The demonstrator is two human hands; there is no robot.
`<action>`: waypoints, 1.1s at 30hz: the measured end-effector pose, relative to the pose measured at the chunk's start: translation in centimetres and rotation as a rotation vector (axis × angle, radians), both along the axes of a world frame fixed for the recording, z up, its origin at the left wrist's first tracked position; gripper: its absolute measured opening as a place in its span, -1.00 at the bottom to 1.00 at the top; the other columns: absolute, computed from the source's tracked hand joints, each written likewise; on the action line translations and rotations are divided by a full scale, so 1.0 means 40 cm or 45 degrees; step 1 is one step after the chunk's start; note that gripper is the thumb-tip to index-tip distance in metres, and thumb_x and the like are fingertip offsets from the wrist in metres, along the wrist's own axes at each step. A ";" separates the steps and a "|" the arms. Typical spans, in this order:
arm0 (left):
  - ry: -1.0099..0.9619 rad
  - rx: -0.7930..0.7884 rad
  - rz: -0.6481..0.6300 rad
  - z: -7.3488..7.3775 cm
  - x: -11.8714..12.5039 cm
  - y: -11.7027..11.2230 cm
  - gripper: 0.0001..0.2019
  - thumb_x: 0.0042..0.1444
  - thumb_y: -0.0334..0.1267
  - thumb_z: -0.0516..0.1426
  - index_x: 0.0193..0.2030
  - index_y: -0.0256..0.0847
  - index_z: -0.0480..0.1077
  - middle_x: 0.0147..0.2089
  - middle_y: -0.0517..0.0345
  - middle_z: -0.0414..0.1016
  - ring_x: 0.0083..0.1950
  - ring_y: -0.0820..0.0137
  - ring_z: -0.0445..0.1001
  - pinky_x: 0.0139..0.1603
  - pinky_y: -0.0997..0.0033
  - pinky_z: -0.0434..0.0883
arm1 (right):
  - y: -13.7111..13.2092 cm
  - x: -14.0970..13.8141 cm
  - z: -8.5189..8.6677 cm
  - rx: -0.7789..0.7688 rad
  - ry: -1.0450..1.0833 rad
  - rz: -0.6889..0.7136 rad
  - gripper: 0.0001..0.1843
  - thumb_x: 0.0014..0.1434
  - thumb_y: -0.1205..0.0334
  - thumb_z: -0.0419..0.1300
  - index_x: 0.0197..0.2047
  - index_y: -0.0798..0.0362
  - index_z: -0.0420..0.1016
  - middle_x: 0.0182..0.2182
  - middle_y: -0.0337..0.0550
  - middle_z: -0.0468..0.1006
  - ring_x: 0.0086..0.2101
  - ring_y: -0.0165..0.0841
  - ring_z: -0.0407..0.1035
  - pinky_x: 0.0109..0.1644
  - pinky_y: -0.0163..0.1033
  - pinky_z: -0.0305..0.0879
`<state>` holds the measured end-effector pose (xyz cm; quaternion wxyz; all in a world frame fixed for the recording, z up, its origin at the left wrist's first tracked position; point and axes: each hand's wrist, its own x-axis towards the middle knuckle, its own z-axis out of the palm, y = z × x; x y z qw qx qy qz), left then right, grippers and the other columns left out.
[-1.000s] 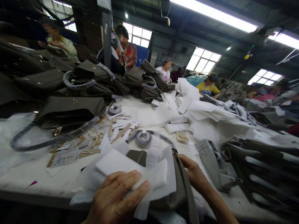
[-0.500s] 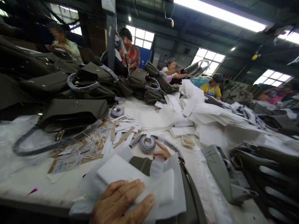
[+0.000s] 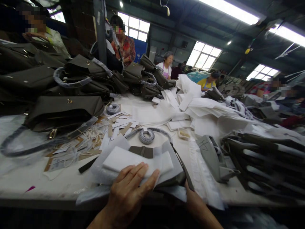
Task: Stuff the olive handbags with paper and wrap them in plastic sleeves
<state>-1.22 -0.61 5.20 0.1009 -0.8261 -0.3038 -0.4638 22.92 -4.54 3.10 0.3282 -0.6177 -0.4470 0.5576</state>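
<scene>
A dark olive handbag [image 3: 170, 182] lies at the table's front edge, with white foam sheet [image 3: 111, 160] and thin white wrapping [image 3: 177, 168] over it. My left hand [image 3: 131, 186] rests flat on the foam, fingers stretched out. At the bag's right end, my right hand [image 3: 190, 194] holds its side; its fingers are mostly hidden behind the bag and a dark strap. The bag's wrapped handle [image 3: 162, 130] arches behind it, around a coiled grey wrapped strap [image 3: 146, 136].
Left stands another dark handbag [image 3: 69, 109], near loose tags and strings [image 3: 90, 140]. White paper sheets [image 3: 212, 111] are heaped at the back right. A grey tape dispenser [image 3: 209, 156] and stacked dark bags [image 3: 257, 165] are right. Several co-workers sit or stand beyond.
My right hand has moved from behind the bag to its right side. The bag has tilted and turned, and its foam lies more level. My view has shifted slightly right.
</scene>
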 end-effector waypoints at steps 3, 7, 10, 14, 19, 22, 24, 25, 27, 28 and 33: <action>0.130 0.011 0.038 -0.054 0.037 -0.006 -0.59 0.40 -0.38 -0.09 0.25 0.03 0.38 0.06 0.09 0.56 0.13 0.33 0.48 0.19 0.29 0.28 | -0.088 -0.022 -0.043 -0.253 0.176 0.020 -0.37 -0.08 -0.31 0.35 -0.30 0.16 0.51 -0.57 -0.12 0.55 -0.67 -0.40 0.39 -0.65 -0.39 0.20; 0.279 0.011 0.048 -0.113 0.059 -0.030 -0.60 0.43 -0.30 -0.10 0.31 0.08 0.30 0.15 0.13 0.51 0.17 0.32 0.44 0.23 0.27 0.25 | -0.164 -0.047 -0.118 -0.400 0.462 -0.118 -0.29 -0.17 -0.38 0.37 -0.35 0.18 0.47 -0.59 -0.13 0.54 -0.73 -0.55 0.29 -0.69 -0.49 0.01; 0.345 0.033 0.047 -0.122 0.057 -0.040 -0.59 0.44 -0.29 -0.14 0.30 0.07 0.31 0.28 0.20 0.40 0.22 0.31 0.40 0.23 0.27 0.24 | -0.184 -0.064 -0.140 -0.379 0.478 -0.170 -0.25 -0.19 -0.43 0.34 -0.33 0.18 0.48 -0.56 -0.12 0.57 -0.75 -0.57 0.25 -0.70 -0.48 -0.06; 0.359 0.036 0.049 -0.115 0.053 -0.040 -0.59 0.44 -0.29 -0.15 0.30 0.06 0.31 0.25 0.22 0.44 0.21 0.31 0.40 0.22 0.27 0.24 | -0.195 -0.055 -0.062 -0.358 0.192 0.102 -0.41 -0.07 -0.29 0.33 -0.44 0.18 0.56 -0.58 -0.14 0.56 -0.73 -0.61 0.15 -0.68 -0.47 -0.12; 0.394 0.006 0.047 -0.111 0.050 -0.042 -0.57 0.43 -0.35 -0.15 0.31 0.05 0.29 0.23 0.19 0.46 0.20 0.31 0.42 0.23 0.26 0.25 | -0.193 0.010 0.148 -0.156 0.054 0.425 -0.75 0.02 0.06 0.36 -0.46 0.09 0.66 -0.62 -0.24 0.52 -0.62 -0.54 0.24 -0.55 -0.45 0.11; 0.421 -0.008 0.031 -0.105 0.047 -0.043 -0.57 0.44 -0.33 -0.17 0.32 0.04 0.29 0.22 0.19 0.46 0.20 0.31 0.42 0.22 0.26 0.25 | -0.150 0.026 0.225 0.341 -0.235 0.273 -0.76 0.17 0.06 0.28 -0.36 0.03 0.66 -0.48 -0.15 0.62 -0.51 -0.37 0.44 -0.41 -0.32 0.37; 0.425 -0.002 0.020 -0.102 0.047 -0.043 -0.58 0.45 -0.30 -0.17 0.31 0.03 0.30 0.21 0.19 0.47 0.20 0.30 0.42 0.22 0.26 0.26 | -0.107 0.020 0.232 0.775 -0.589 0.279 -0.85 0.19 0.18 0.27 -0.19 -0.02 0.65 -0.24 -0.08 0.67 -0.21 -0.23 0.54 -0.07 -0.15 0.47; 0.422 0.004 0.016 -0.100 0.047 -0.042 -0.58 0.45 -0.29 -0.17 0.31 0.03 0.31 0.21 0.18 0.47 0.20 0.30 0.42 0.22 0.26 0.25 | -0.085 0.014 0.224 0.943 -0.768 0.351 -0.77 0.17 0.26 0.28 -0.07 -0.04 0.62 -0.08 -0.06 0.64 -0.03 -0.15 0.49 0.13 -0.03 0.39; 0.401 0.009 0.010 -0.100 0.045 -0.042 -0.59 0.45 -0.30 -0.16 0.28 0.01 0.34 0.21 0.19 0.48 0.20 0.31 0.42 0.24 0.27 0.24 | -0.051 0.003 0.190 1.130 -1.040 0.535 -0.53 0.12 0.42 0.27 0.11 -0.04 0.51 0.12 -0.06 0.53 0.20 -0.06 0.29 0.35 0.18 0.11; 0.389 0.007 0.010 -0.100 0.043 -0.041 -0.60 0.45 -0.31 -0.15 0.26 0.00 0.36 0.21 0.19 0.48 0.20 0.31 0.42 0.24 0.27 0.23 | -0.039 -0.001 0.169 1.167 -1.116 0.610 -0.46 0.11 0.48 0.24 0.16 -0.01 0.47 0.16 -0.05 0.50 0.24 -0.05 0.25 0.39 0.22 0.02; 0.418 -0.007 0.003 -0.097 0.022 -0.037 -0.58 0.44 -0.35 -0.15 0.29 0.00 0.33 0.23 0.18 0.46 0.21 0.32 0.43 0.25 0.27 0.23 | -0.028 -0.002 0.087 1.225 -1.093 0.665 -0.50 0.14 0.46 0.21 0.17 0.09 0.43 0.12 -0.04 0.54 0.19 -0.15 0.33 0.35 0.11 0.17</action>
